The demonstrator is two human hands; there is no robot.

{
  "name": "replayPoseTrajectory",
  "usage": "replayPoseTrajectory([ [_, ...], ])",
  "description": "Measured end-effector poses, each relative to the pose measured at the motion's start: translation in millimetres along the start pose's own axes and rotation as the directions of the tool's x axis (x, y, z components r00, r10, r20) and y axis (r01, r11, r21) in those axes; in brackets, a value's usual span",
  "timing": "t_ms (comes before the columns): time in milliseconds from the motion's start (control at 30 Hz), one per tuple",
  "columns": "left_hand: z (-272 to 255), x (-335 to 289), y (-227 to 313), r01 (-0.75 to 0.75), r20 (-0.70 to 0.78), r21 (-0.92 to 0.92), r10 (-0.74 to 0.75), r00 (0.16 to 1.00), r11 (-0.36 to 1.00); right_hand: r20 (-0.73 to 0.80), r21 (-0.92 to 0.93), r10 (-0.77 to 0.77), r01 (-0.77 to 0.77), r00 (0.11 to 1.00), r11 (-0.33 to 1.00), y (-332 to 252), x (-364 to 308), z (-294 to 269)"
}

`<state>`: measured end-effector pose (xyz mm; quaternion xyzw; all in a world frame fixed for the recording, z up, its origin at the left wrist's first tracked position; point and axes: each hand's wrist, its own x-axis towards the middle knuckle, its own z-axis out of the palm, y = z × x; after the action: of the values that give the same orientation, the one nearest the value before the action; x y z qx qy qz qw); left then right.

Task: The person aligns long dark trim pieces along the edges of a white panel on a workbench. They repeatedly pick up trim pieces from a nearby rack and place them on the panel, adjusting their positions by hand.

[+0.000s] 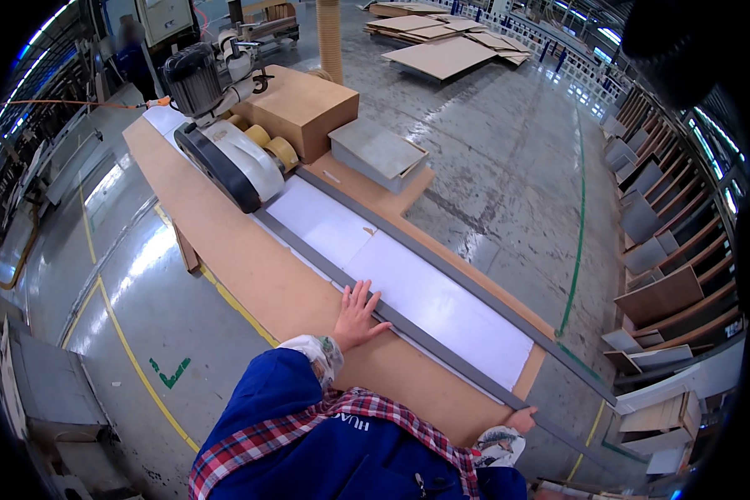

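Note:
My left hand lies with its fingers spread, the fingertips on the near long grey strip. Farther right, my right hand is closed around the near edge of this same strip, close to where it passes over the table's end. White sheeting covers the surface between the near strip and a second, far grey strip. Both strips lead back toward a motor-driven feeder with a black-and-white housing and yellowish rollers. The near strip's far end is hidden at the housing.
The brown worktable stretches diagonally before me. Behind the feeder stand a brown box and a grey tray-like box. Stacked panels lie across the floor. A rack of boards lines the right. A person stands far left.

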<state>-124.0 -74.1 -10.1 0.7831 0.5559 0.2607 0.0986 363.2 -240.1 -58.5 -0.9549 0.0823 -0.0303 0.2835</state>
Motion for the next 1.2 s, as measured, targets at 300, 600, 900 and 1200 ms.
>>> replayPoseTrajectory([
  [300,12.1,-0.7,-8.4,0.017,0.027,-0.024,-0.016,0.999,1.0,-0.035,0.013,0.004,-0.004,0.999,1.0,2.4,1.2,4.8],
  [600,-1.0,0.6,-3.2,0.024,0.029,-0.086,-0.021,0.999,0.996,-0.011,0.039,-0.016,0.017,1.0,0.999,4.2,0.8,4.6],
  [900,-4.0,1.1,-4.7,0.012,-0.033,0.029,-0.011,0.999,1.0,0.017,0.027,-0.029,0.028,0.999,0.999,-3.2,-9.5,-5.1],
  [1200,-11.4,1.5,1.9,-0.026,-0.04,0.09,0.03,0.999,0.996,0.027,0.048,-0.032,0.031,0.999,0.998,-1.7,-3.5,-3.9],
])
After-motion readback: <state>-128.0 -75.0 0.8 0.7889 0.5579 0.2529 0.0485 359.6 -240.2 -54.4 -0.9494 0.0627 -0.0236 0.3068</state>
